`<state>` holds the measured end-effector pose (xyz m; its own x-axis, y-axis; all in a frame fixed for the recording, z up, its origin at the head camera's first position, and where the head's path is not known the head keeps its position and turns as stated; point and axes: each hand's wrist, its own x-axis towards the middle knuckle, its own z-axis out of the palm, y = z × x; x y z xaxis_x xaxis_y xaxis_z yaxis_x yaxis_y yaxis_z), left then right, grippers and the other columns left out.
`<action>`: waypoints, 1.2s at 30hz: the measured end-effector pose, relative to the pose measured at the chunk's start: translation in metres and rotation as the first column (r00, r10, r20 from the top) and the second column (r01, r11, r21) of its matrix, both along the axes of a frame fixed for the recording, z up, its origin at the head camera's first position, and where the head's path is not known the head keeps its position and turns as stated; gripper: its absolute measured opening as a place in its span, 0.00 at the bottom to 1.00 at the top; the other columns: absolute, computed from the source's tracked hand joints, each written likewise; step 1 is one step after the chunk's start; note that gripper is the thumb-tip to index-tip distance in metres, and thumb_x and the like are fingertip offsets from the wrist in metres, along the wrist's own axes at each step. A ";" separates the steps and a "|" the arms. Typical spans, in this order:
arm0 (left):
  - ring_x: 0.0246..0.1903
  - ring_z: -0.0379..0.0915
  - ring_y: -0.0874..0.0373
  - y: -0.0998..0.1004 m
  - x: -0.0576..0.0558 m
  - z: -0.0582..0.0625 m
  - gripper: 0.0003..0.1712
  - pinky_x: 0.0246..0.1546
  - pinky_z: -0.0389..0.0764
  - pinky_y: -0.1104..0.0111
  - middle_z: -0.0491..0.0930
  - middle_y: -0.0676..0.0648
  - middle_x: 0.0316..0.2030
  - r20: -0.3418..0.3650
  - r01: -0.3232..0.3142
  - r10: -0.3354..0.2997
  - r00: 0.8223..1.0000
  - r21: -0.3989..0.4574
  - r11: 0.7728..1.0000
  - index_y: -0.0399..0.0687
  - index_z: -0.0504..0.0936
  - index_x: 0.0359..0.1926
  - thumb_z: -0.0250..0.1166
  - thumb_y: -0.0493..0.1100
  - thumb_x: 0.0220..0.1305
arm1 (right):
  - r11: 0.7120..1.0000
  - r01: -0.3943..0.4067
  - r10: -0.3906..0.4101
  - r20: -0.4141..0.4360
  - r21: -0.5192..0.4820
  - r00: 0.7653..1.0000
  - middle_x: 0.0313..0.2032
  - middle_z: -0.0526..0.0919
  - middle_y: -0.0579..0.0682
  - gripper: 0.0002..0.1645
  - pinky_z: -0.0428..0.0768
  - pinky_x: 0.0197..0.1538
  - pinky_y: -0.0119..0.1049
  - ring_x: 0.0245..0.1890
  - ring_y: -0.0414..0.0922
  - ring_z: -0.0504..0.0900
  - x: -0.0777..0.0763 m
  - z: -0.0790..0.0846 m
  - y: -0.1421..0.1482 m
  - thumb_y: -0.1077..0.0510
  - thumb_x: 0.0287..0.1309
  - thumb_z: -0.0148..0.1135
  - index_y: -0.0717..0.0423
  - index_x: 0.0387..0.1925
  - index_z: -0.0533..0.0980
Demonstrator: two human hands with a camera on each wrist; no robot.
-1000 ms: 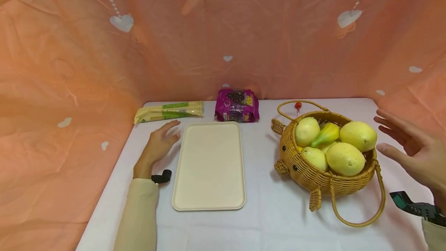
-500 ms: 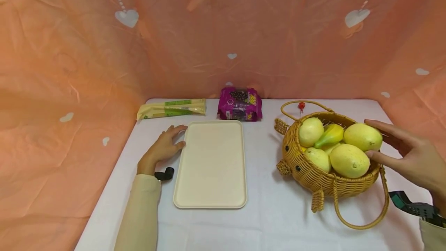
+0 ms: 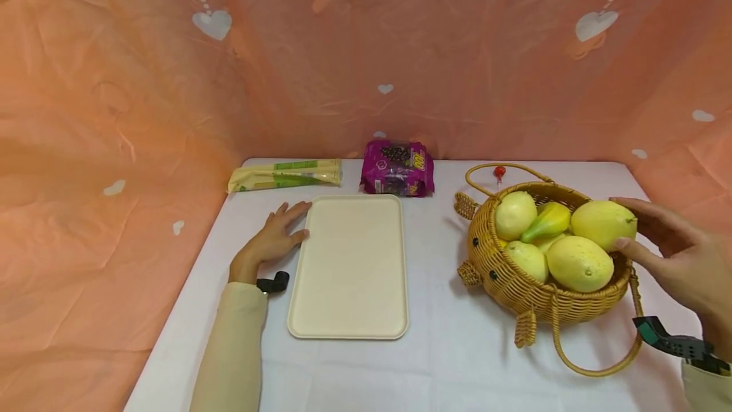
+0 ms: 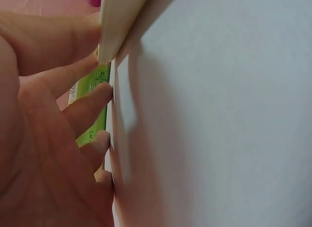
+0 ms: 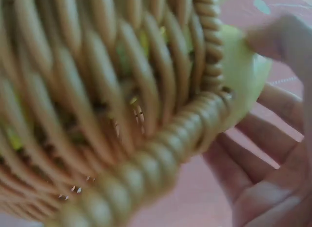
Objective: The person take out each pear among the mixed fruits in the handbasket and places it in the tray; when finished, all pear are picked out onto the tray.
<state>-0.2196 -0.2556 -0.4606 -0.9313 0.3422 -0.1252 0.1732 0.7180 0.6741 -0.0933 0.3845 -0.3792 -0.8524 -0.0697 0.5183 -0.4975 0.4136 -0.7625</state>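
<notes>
In the head view my left hand [image 3: 269,245] lies at the left edge of a cream rectangular tray [image 3: 349,272]. Its thumb and index finger touch the rim. The left wrist view shows the thumb against the tray's edge [image 4: 117,27] and other fingertips resting on the tablecloth. On the right, a wicker basket [image 3: 528,310] with an animal face is full of pale yellow fruit. My right hand [image 3: 683,259] grips the rear right yellow oval fruit [image 3: 600,221], thumb on the near side and fingers behind. The right wrist view shows this fruit [image 5: 243,73] past the basket's rim.
A purple snack packet [image 3: 396,168] and a long pale-green packet [image 3: 286,175] lie along the table's back edge. A red lollipop [image 3: 499,173] lies behind the basket. Rope handles [image 3: 600,372] loop out from the basket. Orange cloth [image 3: 320,81] walls the back and sides.
My right hand has come in from the right and closed round the rear right fruit, which has shifted slightly. My left hand has moved right onto the tray's edge. The head view has shifted slightly.
</notes>
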 end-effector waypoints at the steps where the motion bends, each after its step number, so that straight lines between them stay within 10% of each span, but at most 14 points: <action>1: 0.88 0.28 0.30 0.001 0.000 0.000 0.39 0.85 0.28 0.34 0.54 0.34 0.86 -0.004 0.004 -0.004 1.000 -0.002 1.000 0.47 0.61 0.86 0.62 0.43 0.80 | 0.998 -0.026 0.025 -0.012 -0.062 1.000 0.65 0.87 0.40 0.36 0.77 0.63 0.14 0.63 0.31 0.84 0.000 0.000 0.001 0.89 0.57 0.58 0.79 0.68 0.75; 4: 0.87 0.28 0.29 0.002 0.000 0.001 0.39 0.86 0.28 0.35 0.53 0.34 0.87 -0.002 0.005 -0.005 1.000 -0.007 1.000 0.46 0.60 0.86 0.61 0.43 0.81 | 0.987 -0.076 0.075 -0.016 -0.139 0.997 0.65 0.88 0.45 0.34 0.78 0.64 0.16 0.64 0.34 0.85 0.000 0.002 0.002 0.91 0.57 0.56 0.83 0.67 0.73; 11: 0.88 0.26 0.31 0.002 0.001 0.000 0.41 0.86 0.26 0.36 0.51 0.36 0.88 0.034 -0.008 0.008 0.999 -0.008 1.000 0.48 0.59 0.87 0.62 0.43 0.80 | 0.981 0.035 -0.053 0.090 0.193 0.995 0.66 0.81 0.30 0.49 0.71 0.65 0.10 0.63 0.23 0.78 0.000 0.007 0.001 0.87 0.47 0.72 0.69 0.73 0.75; 19: 0.88 0.21 0.35 0.001 0.003 0.003 0.45 0.84 0.24 0.33 0.47 0.40 0.89 0.109 -0.026 0.025 0.994 0.010 1.000 0.54 0.56 0.89 0.65 0.47 0.79 | 0.989 0.100 -0.102 0.013 0.111 0.995 0.67 0.81 0.33 0.51 0.75 0.63 0.12 0.62 0.29 0.81 0.006 0.013 0.000 0.92 0.49 0.65 0.68 0.76 0.72; 23: 0.88 0.20 0.35 -0.002 0.003 0.004 0.44 0.84 0.22 0.34 0.46 0.39 0.89 0.092 -0.010 0.009 0.996 0.006 1.000 0.53 0.55 0.89 0.63 0.46 0.80 | 0.997 -0.031 0.027 -0.060 -0.069 0.998 0.71 0.81 0.47 0.47 0.77 0.67 0.17 0.65 0.37 0.82 0.012 0.022 -0.013 0.90 0.53 0.63 0.76 0.76 0.67; 27: 0.88 0.22 0.32 -0.004 0.003 0.004 0.43 0.84 0.22 0.35 0.47 0.36 0.89 0.054 0.014 -0.016 0.998 0.029 0.999 0.49 0.57 0.88 0.64 0.45 0.79 | 0.941 -0.237 0.219 -0.100 -0.240 0.971 0.72 0.80 0.61 0.47 0.80 0.67 0.23 0.65 0.46 0.84 0.014 0.040 -0.044 0.88 0.50 0.70 0.86 0.72 0.64; 36: 0.87 0.24 0.30 -0.004 0.003 0.000 0.43 0.85 0.23 0.35 0.49 0.34 0.88 0.025 0.036 -0.038 0.999 0.063 0.997 0.46 0.62 0.86 0.67 0.46 0.77 | 0.945 -0.300 0.290 -0.087 -0.128 0.953 0.67 0.83 0.64 0.51 0.85 0.61 0.26 0.57 0.46 0.87 0.008 0.070 -0.139 0.89 0.39 0.72 0.78 0.71 0.72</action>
